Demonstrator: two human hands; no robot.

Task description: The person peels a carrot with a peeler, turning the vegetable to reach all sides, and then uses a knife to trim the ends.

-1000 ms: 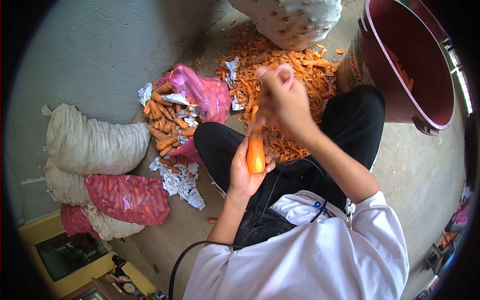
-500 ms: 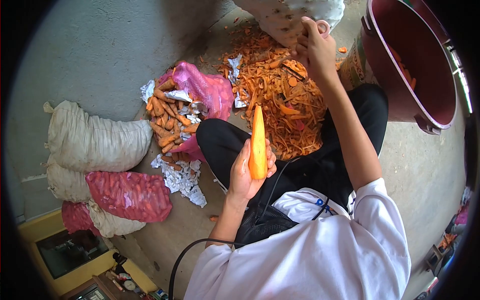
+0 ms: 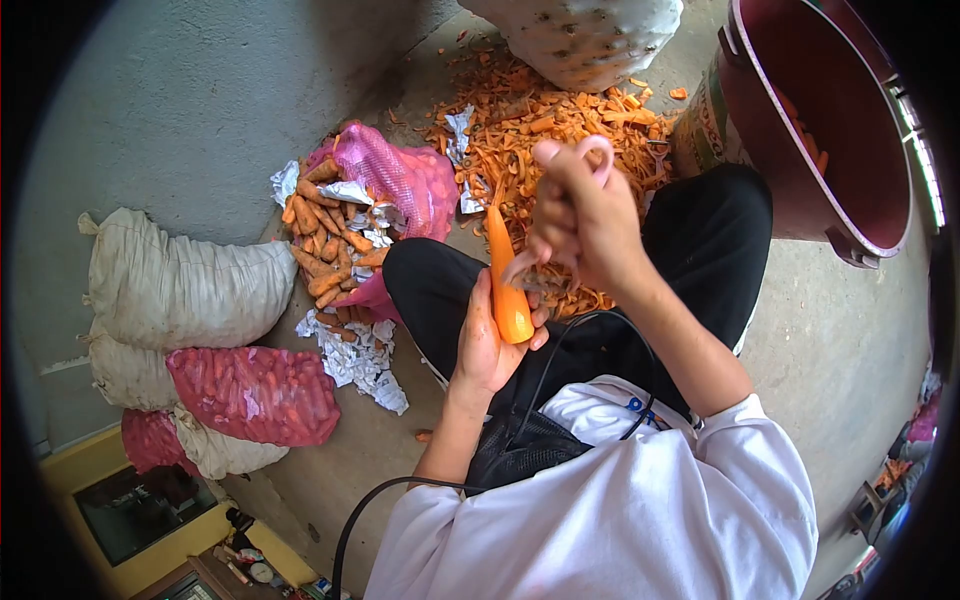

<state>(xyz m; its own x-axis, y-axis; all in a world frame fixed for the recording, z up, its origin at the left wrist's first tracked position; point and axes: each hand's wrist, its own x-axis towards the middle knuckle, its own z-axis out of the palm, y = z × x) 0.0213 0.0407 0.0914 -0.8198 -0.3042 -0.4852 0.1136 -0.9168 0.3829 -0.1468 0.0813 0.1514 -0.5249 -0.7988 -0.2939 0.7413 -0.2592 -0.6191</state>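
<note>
In the head view, my left hand (image 3: 480,345) is wrapped round the lower part of a peeled carrot (image 3: 500,250), its tip pointing up and away from me. My right hand (image 3: 590,220) is closed on a pinkish peeler (image 3: 518,266), slightly blurred by motion. The peeler's head is right at the carrot's side, and its looped handle end sticks out above my fist. Below and beyond both hands spreads a heap of orange peelings (image 3: 570,120) on the floor between my legs.
Unpeeled carrots (image 3: 325,225) and crumpled paper (image 3: 365,370) spill from a pink mesh bag (image 3: 400,180) on the left. White sacks (image 3: 190,280) and a red mesh bag (image 3: 255,395) lie farther left. A large maroon tub (image 3: 830,120) with carrots inside stands at right; a pale sack (image 3: 590,45) is ahead.
My right hand has come down and left with the peeler, from above the peelings to the carrot. The carrot has tilted slightly left in my left hand.
</note>
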